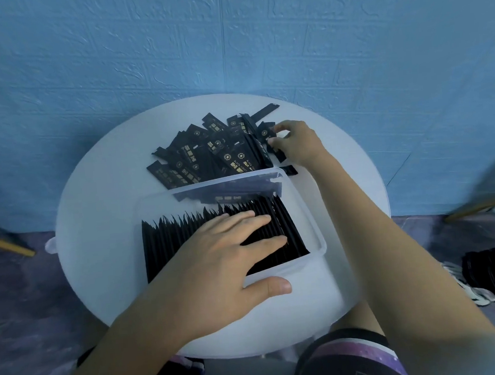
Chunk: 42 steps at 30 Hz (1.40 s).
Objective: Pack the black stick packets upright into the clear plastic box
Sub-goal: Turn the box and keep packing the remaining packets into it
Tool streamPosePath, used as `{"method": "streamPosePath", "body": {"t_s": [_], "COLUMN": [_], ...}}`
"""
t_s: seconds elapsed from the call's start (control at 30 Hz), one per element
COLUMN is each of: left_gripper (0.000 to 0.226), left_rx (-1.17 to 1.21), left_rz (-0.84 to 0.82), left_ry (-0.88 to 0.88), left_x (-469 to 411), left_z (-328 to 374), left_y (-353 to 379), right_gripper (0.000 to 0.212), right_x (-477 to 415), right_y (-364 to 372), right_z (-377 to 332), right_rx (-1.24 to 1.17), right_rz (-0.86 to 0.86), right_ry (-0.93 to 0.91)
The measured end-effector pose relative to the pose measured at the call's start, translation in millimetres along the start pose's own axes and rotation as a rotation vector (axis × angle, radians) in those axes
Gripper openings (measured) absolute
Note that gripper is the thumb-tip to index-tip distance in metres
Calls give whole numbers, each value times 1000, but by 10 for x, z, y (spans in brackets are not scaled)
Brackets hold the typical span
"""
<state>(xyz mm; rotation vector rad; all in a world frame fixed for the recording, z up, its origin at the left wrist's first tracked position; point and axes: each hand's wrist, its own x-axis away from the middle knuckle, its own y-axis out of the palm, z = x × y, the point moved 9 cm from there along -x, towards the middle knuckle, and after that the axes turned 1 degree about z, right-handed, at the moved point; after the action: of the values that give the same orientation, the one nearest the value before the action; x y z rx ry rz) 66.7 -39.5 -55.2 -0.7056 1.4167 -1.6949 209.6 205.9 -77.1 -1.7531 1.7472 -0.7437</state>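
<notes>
Black stick packets sit in two groups. The loose pile lies flat and criss-crossed on the white round table, just beyond the far wall of the clear plastic box. The packed row stands on edge inside the box, tops up, each packet's long axis running far-to-near. A few more packets show through the far wall's plastic; we cannot tell whether they stand or lean.

Right hand: grip closed in a pinch, thumb and fingertips on the pinched packet at the right edge of the loose pile. Its long axis runs roughly far-to-near, and its lower end points toward the box's far right corner. A stray packet lies on the table just beside that corner.

Left hand: grip released, fingers straight and laid flat across the tops of the packed row, thumb outside the near wall.

Key relation: the box lies nearer the body than the right grip and to its left. The only free slot we see is at the row's right end, against the right wall. We judge the right hand the nearer one to that slot. The pinched packet's axis is already close to the row's, so the move looks like a short draw inward plus a roll onto its edge. The left hand appears to brace the row against tipping.
</notes>
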Motion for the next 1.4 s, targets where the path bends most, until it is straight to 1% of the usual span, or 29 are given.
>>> {"method": "streamPosePath", "body": {"t_s": [0.07, 0.17, 0.23, 0.37, 0.43, 0.5, 0.57, 0.7, 0.83, 0.9, 0.97, 1.07, 1.1, 1.2, 1.27, 1.4], "left_gripper": [67, 67, 68, 69, 68, 68, 68, 69, 67, 66, 67, 68, 68, 69, 69, 71], "left_rx": [-22, -26, -7, 5, -14, -8, 2, 17, 17, 9, 1, 1, 4, 24, 25, 39], "left_rz": [9, 6, 6, 7, 7, -5, -4, 2, 12, 6, 4, 7, 6, 2, 5, 2], "left_ry": [3, 0, 3, 7, 7, 3, 2, 1, 1, -1, -1, -2, -2, -2, -3, 0], "left_x": [4, 2, 0, -3, -2, -2, -3, 2, 0, -2, -3, 0, 0, -1, -1, -2], "left_z": [-1, 0, 0, -1, 8, 5, 0, 4, 2, 2, 1, 1, 2, -4, 0, -1], "left_y": [-5, -5, -3, 3, 5, 17, 18, 11, 8, 15, 13, 5, 7, 14, 7, 5], "right_gripper": [32, 32, 29, 16, 16, 15, 6, 12, 8, 8, 8, 9, 13, 34, 41, 40], "right_x": [-18, 1, 41, 179, 212, 235, 248, 262, 276, 285, 272, 173, 130, 95, 104, 98], "right_y": [66, 43, -20, -183, -236, -276, -289, -262, -239, -252, -304, -354, -349, -304, -272, -186], "right_z": [17, 103, 203, 416, 470, 489, 491, 428, 369, 335, 297, 306, 336, 426, 415, 328], "right_rx": [119, 187, 182, 150, 127, 107, 88, 88, 32, -60, -144, -224, -184, 112, 164, 181], "right_rz": [-34, -15, -7, -64, -86, -71, -43, -37, -64, -75, -47, 42, 72, 104, 88, -8], "right_ry": [13, 5, 15, 34, 25, 23, 26, 18, 5, -10, -15, 17, 41, 136, 157, 140]}}
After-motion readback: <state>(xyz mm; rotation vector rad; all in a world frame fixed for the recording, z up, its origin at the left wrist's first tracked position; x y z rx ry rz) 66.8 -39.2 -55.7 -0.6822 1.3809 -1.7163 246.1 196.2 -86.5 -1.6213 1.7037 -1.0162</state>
